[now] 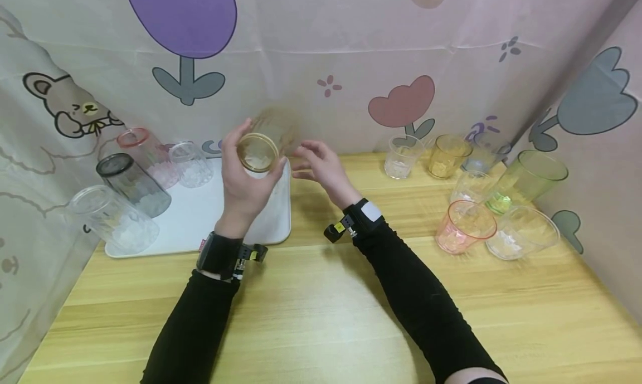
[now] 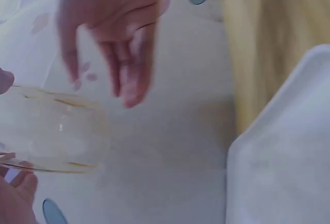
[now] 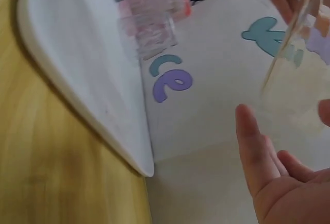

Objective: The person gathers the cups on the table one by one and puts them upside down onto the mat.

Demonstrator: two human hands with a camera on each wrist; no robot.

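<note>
My left hand (image 1: 246, 192) grips an amber-tinted clear glass (image 1: 266, 133) above the white tray (image 1: 266, 231), thumb and fingers round its near end. The glass lies tilted, its ringed end towards me and the other end pointing to the curtain. My right hand (image 1: 323, 169) is held just right of the glass with its fingers extended and nothing in its grasp. In the left wrist view the glass (image 2: 56, 131) lies sideways below the right hand (image 2: 113, 38). In the right wrist view the right fingertips (image 3: 246, 118) are near the glass wall.
On the tray's left stand a clear glass (image 1: 112, 219), a grey glass (image 1: 135, 186), a pink-rimmed glass (image 1: 147, 155) and a small clear cup (image 1: 190, 164). Several glasses stand at right, including a green one (image 1: 531, 175) and a pink one (image 1: 463, 228). A patterned curtain (image 1: 301, 66) hangs behind.
</note>
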